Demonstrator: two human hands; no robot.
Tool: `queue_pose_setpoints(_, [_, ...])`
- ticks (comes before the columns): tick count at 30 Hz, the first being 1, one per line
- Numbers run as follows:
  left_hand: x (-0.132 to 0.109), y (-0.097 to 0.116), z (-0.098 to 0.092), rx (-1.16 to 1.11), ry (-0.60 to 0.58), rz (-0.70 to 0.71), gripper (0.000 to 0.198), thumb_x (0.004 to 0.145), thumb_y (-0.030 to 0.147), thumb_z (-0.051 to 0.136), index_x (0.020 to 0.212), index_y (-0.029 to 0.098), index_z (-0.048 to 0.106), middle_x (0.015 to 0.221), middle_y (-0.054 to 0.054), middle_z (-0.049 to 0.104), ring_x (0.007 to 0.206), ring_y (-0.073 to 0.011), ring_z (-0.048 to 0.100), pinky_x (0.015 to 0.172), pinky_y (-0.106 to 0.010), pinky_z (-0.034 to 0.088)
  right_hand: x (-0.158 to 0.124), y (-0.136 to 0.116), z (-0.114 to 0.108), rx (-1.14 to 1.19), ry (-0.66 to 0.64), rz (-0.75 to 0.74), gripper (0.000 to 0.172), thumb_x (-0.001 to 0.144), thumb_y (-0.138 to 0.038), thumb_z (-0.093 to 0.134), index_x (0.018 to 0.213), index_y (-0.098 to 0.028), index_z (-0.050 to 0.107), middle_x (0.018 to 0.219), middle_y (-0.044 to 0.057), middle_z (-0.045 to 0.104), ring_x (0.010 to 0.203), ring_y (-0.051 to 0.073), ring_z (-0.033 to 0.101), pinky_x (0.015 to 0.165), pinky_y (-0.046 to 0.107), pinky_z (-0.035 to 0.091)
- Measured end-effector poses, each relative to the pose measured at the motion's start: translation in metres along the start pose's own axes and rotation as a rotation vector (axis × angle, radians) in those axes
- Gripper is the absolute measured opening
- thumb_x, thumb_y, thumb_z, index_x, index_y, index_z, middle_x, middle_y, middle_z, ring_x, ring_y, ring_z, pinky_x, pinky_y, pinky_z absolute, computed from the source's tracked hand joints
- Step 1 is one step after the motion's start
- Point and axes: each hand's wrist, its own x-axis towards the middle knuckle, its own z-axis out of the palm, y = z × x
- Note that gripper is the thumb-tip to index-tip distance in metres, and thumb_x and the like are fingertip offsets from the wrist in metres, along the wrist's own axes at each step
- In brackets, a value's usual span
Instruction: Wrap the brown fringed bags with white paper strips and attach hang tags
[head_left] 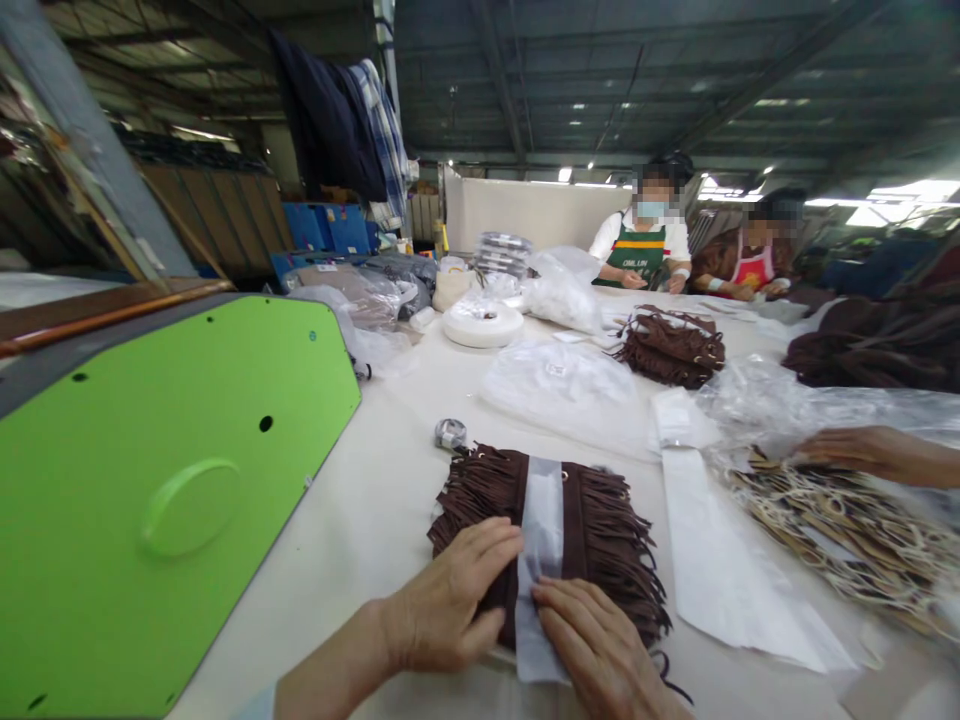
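A dark brown fringed piece [607, 530], with small metal eyelets, lies flat on the table in front of me. Down its middle runs a translucent whitish strip [541, 510] that reaches past the near edge. My left hand [450, 595] rests on the left part of the brown piece, fingers stretched out and their tips beside the strip. My right hand [600, 640] lies over the lower right, its extended fingertips touching the strip's lower part. The right thumb is hidden. Just beyond the piece's far left corner sits a small round tape measure-like object [450, 434].
A green panel [300, 390] stands at left. White paper strips [720, 550] and a pile of looped cords [847, 530] lie at right, with another person's hand [885, 452] over them. Farther off are a white roll [482, 325], plastic bags [562, 390], brown fringed pieces [670, 345] and two co-workers.
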Motion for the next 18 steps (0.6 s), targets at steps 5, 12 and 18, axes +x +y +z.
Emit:
queue_pose_setpoints(5, [0.016, -0.005, 0.005, 0.125, -0.006, -0.07, 0.035, 0.086, 0.013, 0.04, 0.12, 0.014, 0.05, 0.129, -0.011, 0.052, 0.121, -0.0259, 0.043, 0.101, -0.048, 0.038, -0.004, 0.002, 0.001, -0.002, -0.025, -0.01, 0.032, 0.091, -0.008, 0.029, 0.094, -0.011, 0.061, 0.092, 0.01, 0.071, 0.095, 0.016, 0.064, 0.083, 0.029, 0.049])
queue_pose_setpoints(12, [0.016, -0.011, 0.01, 0.084, 0.015, -0.046, 0.038, 0.084, 0.014, 0.045, 0.122, 0.013, 0.048, 0.13, -0.013, 0.05, 0.122, -0.0241, 0.044, 0.102, -0.044, 0.038, -0.007, 0.002, 0.0, -0.05, 0.022, -0.017, 0.03, 0.091, -0.007, 0.031, 0.095, -0.012, 0.06, 0.091, 0.01, 0.071, 0.096, 0.015, 0.064, 0.085, 0.027, 0.05])
queue_pose_setpoints(18, [0.016, -0.015, 0.01, 0.148, -0.074, 0.045, 0.045, 0.087, 0.011, 0.038, 0.132, 0.014, 0.037, 0.138, -0.012, 0.043, 0.128, -0.0261, 0.038, 0.102, -0.045, 0.039, -0.01, 0.004, 0.003, -0.045, 0.049, -0.023, 0.03, 0.091, -0.006, 0.031, 0.094, -0.011, 0.06, 0.091, 0.009, 0.072, 0.095, 0.016, 0.064, 0.083, 0.028, 0.051])
